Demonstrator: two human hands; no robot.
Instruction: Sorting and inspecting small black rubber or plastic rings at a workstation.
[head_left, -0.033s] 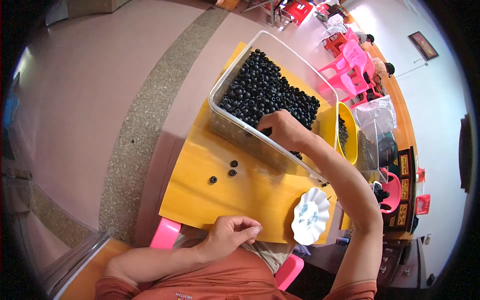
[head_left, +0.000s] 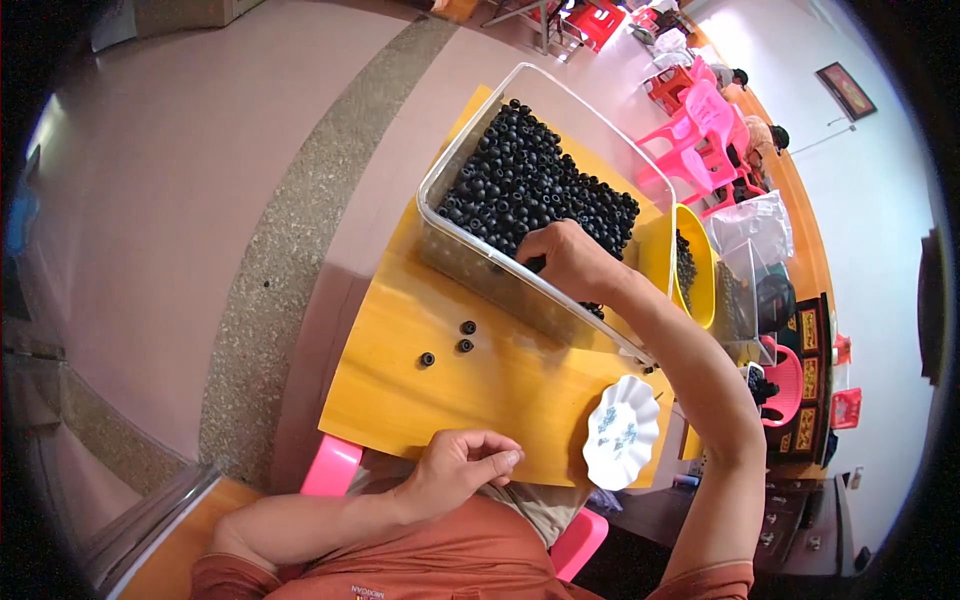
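My right hand (head_left: 575,262) reaches over the near wall of a clear plastic bin (head_left: 500,290). Its fingers bend down among many small black, round, hollow pieces (head_left: 520,180), which hide the fingertips. My left hand (head_left: 466,468) hangs at the table's near edge, in front of my shirt. Its fingers are curled and the thumb presses toward the index finger; anything between them is too small or hidden to make out. Several loose black pieces (head_left: 466,346) lie on the yellow table (head_left: 400,400). A white scalloped dish (head_left: 606,465) with bluish marks rests at the table's near right.
Right of the bin stands a yellow tub (head_left: 700,295) of small dark pieces, then a clear box (head_left: 738,300). Pink plastic chairs (head_left: 705,120) and people sit farther back along the right. Another pink chair's armrest (head_left: 333,466) shows at the table's near left corner.
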